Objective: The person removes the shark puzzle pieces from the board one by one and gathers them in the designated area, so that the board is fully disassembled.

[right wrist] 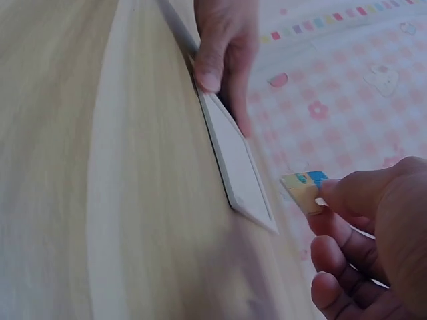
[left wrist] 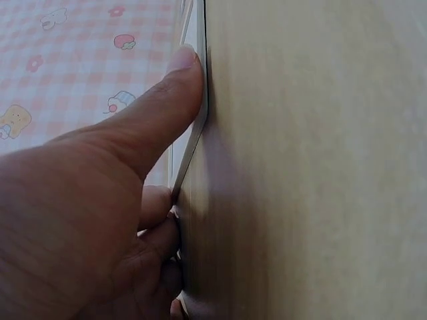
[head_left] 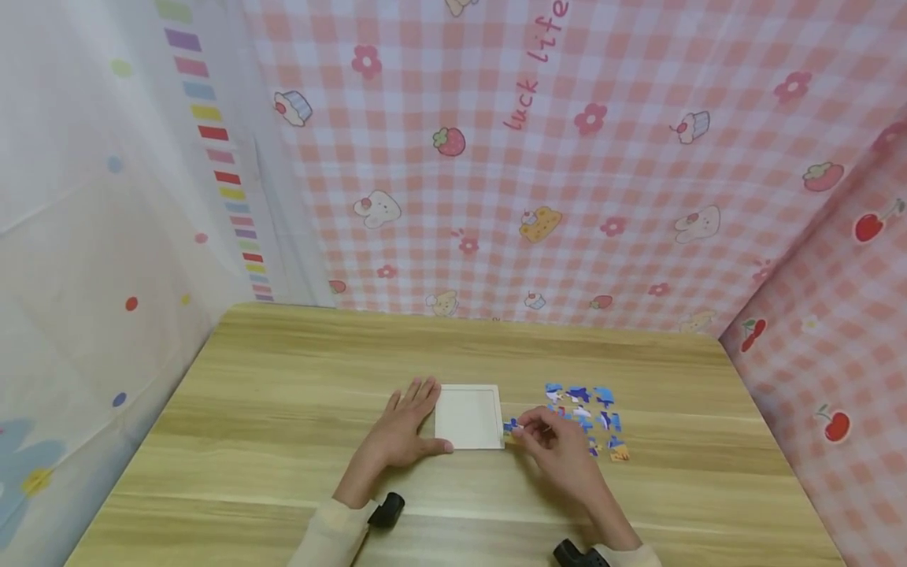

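Observation:
A white square puzzle tray point(head_left: 468, 417) with a raised rim lies on the table. At its left side rests my left hand point(head_left: 400, 429), fingers straight towards the far left corner and thumb against the near edge. In the left wrist view the thumb point(left wrist: 163, 100) presses on the tray's edge. Just right of the tray, my right hand point(head_left: 560, 453) pinches a jigsaw piece point(right wrist: 305, 190) between thumb and finger. The piece shows yellow and blue and is held near the tray's right rim. The tray's recess shows no pieces.
Several loose jigsaw pieces point(head_left: 604, 395), blue, white and orange, lie in rough rows right of the tray, partly behind my right hand. The wooden table point(head_left: 283, 394) meets a pink checked curtain point(head_left: 496, 197) at the back. Black wrist cameras point(head_left: 387, 510) sit on both wrists.

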A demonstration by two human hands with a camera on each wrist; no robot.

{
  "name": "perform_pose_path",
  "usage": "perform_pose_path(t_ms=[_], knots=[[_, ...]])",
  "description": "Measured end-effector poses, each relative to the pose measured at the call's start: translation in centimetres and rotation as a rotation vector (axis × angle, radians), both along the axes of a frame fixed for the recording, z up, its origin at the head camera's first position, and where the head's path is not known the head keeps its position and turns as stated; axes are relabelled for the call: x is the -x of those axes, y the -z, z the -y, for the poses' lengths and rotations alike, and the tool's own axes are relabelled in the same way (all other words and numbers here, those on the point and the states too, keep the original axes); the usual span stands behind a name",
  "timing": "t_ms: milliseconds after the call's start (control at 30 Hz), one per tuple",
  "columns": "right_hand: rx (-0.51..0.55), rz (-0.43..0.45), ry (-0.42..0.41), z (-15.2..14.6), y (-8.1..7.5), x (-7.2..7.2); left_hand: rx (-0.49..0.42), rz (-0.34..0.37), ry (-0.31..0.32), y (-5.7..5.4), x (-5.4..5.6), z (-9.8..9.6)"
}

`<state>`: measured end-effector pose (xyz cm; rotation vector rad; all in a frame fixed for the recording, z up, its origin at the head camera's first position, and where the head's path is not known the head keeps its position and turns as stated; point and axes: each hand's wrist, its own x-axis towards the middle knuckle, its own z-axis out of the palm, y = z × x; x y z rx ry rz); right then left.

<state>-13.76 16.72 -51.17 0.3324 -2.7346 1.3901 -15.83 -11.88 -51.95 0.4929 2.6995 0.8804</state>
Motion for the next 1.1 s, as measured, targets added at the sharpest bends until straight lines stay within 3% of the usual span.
perform_pose_path(t_ms=[267, 433, 633, 867, 1100], knots=[[-0.061, -0.049, 0.02, -2.4, 0.1, -0.2, 0.005, -0.018, 0.001, 0.4, 0.2, 0.4], [-0.089, -0.024, 0.041, -3.9, 0.1, -0.5, 0.007, -0.003, -0.004, 0.4, 0.0, 0.4], [-0.193, -0.038, 0.094, -5.3, 0.5, -0.7, 0.002, -0.009, -0.005, 0.4, 0.0, 0.2], [-0.312, -0.095, 0.138, -5.7, 1.3, -0.6, -0.009, -0.004, -0.013, 0.4, 0.0, 0.3], [-0.38, -0.128, 0.12, -5.7, 1.4, 0.0, -0.019, -0.008, -0.011, 0.4, 0.0, 0.2]])
